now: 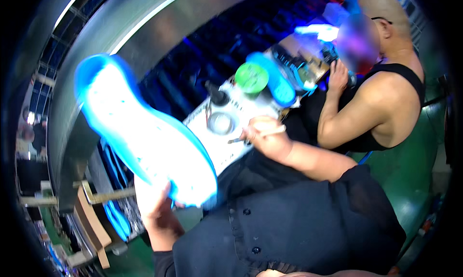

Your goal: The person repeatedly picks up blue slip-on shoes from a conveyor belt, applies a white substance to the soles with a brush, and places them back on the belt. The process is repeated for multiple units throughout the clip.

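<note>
We see a green floor (410, 171) under blue-violet light, with a broad grey metal hood (144, 31) curving overhead. Beside us a white worktable (231, 137) stands, and wooden framing (91, 224) sits lower left.

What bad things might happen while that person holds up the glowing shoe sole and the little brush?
The left hand grips the shoe sole only by its lower end, so it might slip or tip. The right hand holds a brush just beside the small round pot on the white tray; a bump could knock it over. Another person's arm works close by, so elbows might collide.
</note>
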A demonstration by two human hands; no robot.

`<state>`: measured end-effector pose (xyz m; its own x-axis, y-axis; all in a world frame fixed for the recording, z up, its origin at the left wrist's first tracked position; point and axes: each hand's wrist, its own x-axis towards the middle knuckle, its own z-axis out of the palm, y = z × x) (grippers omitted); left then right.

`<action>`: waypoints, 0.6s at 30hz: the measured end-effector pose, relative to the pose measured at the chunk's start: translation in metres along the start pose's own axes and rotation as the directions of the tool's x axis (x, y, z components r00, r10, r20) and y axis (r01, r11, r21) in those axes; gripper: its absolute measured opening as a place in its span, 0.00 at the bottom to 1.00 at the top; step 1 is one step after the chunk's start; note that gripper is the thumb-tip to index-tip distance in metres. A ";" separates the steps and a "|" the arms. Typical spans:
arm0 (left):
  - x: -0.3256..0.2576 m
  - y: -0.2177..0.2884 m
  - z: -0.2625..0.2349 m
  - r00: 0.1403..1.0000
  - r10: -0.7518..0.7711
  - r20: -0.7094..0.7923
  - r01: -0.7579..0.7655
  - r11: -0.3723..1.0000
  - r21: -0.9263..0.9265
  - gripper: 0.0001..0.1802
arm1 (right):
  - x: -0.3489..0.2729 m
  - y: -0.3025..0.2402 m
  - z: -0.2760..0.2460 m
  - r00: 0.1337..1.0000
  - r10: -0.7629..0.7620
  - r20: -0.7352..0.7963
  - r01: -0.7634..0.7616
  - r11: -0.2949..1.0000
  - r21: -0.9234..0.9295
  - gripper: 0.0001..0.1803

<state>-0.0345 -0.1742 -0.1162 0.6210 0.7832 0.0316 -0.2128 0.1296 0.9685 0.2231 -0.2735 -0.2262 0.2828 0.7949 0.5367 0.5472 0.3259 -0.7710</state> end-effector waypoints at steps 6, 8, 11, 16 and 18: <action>0.153 0.040 0.139 0.945 -0.082 0.315 0.089 0.996 -0.007 0.37 | -0.014 0.013 -0.037 0.976 0.188 -0.111 -0.180 0.981 0.078 0.14; 0.231 0.063 0.179 0.963 -0.151 0.225 0.198 0.958 -0.206 0.20 | -0.009 0.013 -0.041 0.982 0.175 -0.064 -0.165 0.975 0.146 0.14; 0.306 0.062 0.232 0.988 -0.039 0.148 0.123 0.781 -0.612 0.26 | -0.011 0.022 -0.053 0.967 0.241 -0.081 -0.233 0.967 0.102 0.15; 0.247 0.029 0.231 0.961 0.166 0.220 -0.037 0.870 -0.492 0.33 | -0.023 0.037 -0.066 0.944 0.300 -0.139 -0.285 0.951 0.118 0.15; 0.208 0.001 0.181 0.964 0.105 0.245 -0.059 0.980 -0.188 0.25 | -0.024 0.039 -0.064 0.939 0.316 -0.133 -0.296 0.944 0.147 0.15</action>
<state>0.2312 -0.1210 -0.0637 0.7608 0.6197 0.1929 -0.3874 0.1950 0.9011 0.2881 -0.3124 -0.2472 0.5433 0.7816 0.3064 0.3165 0.1474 -0.9371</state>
